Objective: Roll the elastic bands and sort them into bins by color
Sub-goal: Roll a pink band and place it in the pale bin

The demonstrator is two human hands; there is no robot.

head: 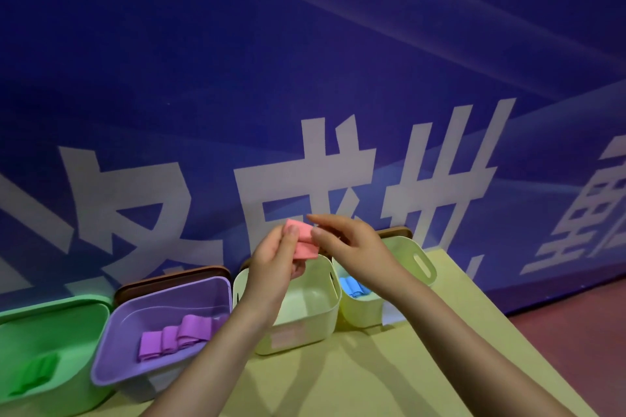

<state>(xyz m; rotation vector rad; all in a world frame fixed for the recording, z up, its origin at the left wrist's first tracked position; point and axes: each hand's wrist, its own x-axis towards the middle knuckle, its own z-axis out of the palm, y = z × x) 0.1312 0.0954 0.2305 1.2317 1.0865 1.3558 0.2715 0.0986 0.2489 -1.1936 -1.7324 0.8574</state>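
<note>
A rolled pink elastic band (305, 242) is held up above the middle pale yellow bin (313, 306). My left hand (276, 264) pinches its left side with thumb and fingers. My right hand (352, 247) pinches its right side from above. Rolled purple bands (176, 337) lie in the purple bin (118, 342). A green band (35, 372) lies in the green bin (67, 311) at far left. A blue band (354, 288) lies in the far pale yellow bin (420, 264).
The bins stand in a row on a yellow table (389, 376) against a blue banner wall (305, 78) with large white characters. Brown lids (176, 276) lean behind the bins. Red floor (576, 332) lies past the table's right edge.
</note>
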